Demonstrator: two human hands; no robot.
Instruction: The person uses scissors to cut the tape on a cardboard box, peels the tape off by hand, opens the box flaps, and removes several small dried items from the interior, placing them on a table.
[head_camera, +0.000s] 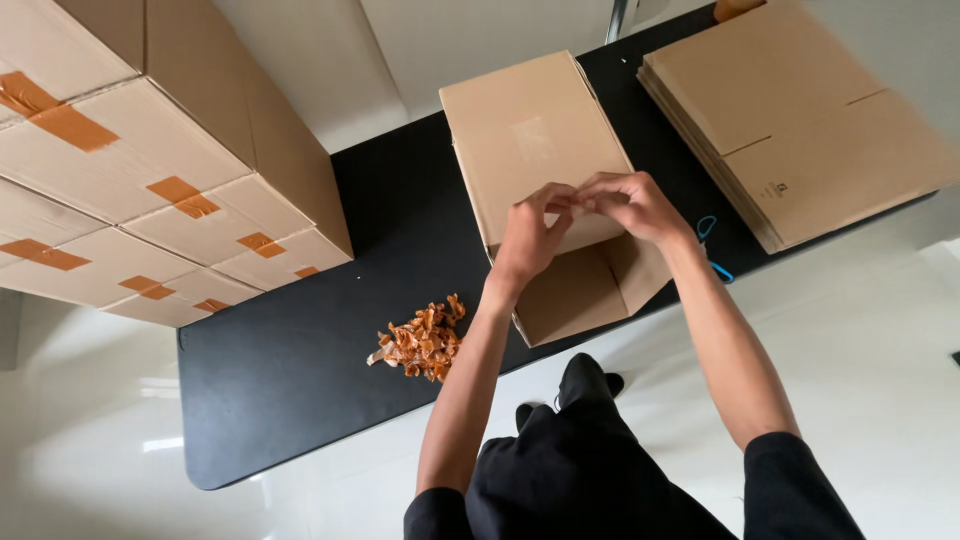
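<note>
A brown cardboard box (530, 140) lies on its side on the black table (290, 350), its open end and flaps toward me. My left hand (528, 232) and my right hand (628, 203) meet at the box's near edge, fingertips pinched together on something small and thin there; what it is cannot be made out. A loose flap (575, 295) hangs below my hands over the table's front edge.
A stack of taped boxes (130, 170) stands at the left. A pile of flattened cardboard (800, 120) lies at the right. Crumpled brown tape scraps (422, 342) sit near the front edge. A blue-handled tool (708, 232) shows behind my right wrist.
</note>
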